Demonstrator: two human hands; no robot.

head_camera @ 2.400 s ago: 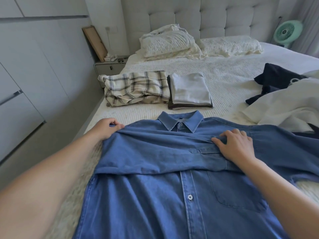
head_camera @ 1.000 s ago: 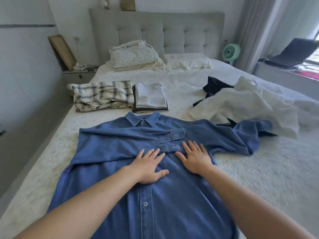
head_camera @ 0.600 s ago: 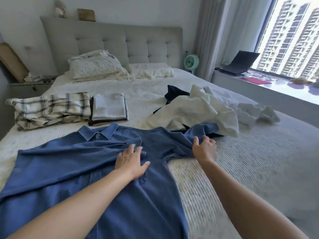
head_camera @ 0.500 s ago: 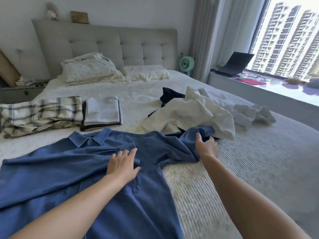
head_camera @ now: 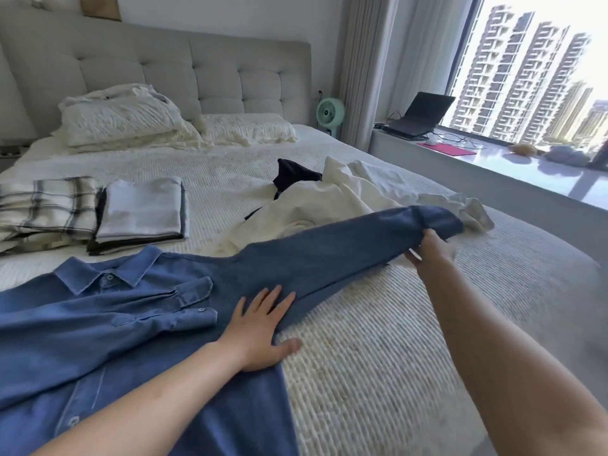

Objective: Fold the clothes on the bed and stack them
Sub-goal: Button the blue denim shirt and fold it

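Your right hand [head_camera: 427, 248] has its fingers [head_camera: 413, 256] clamped on the far end of the blue shirt's sleeve [head_camera: 329, 258], holding it stretched out and lifted off the bed [head_camera: 378, 357]. Your left hand [head_camera: 260, 330] lies flat with fingers spread and straight, pressing the blue shirt [head_camera: 115, 324] down at its side edge near the armpit, thumb resting on the bedcover. The shirt lies face up, collar away from you, its other sleeve folded across the chest just left of your left hand. No label or writing can be read on it.

Beyond your right hand, a crumpled white garment [head_camera: 329, 199] lies under the raised sleeve, with a dark garment [head_camera: 292, 174] touching it. Beyond your left hand are a folded grey stack [head_camera: 141, 209] and, beside it, a folded plaid piece [head_camera: 42, 205]. Further off are pillows [head_camera: 125, 120], a green fan [head_camera: 330, 110] and a laptop [head_camera: 418, 116] on the window ledge.
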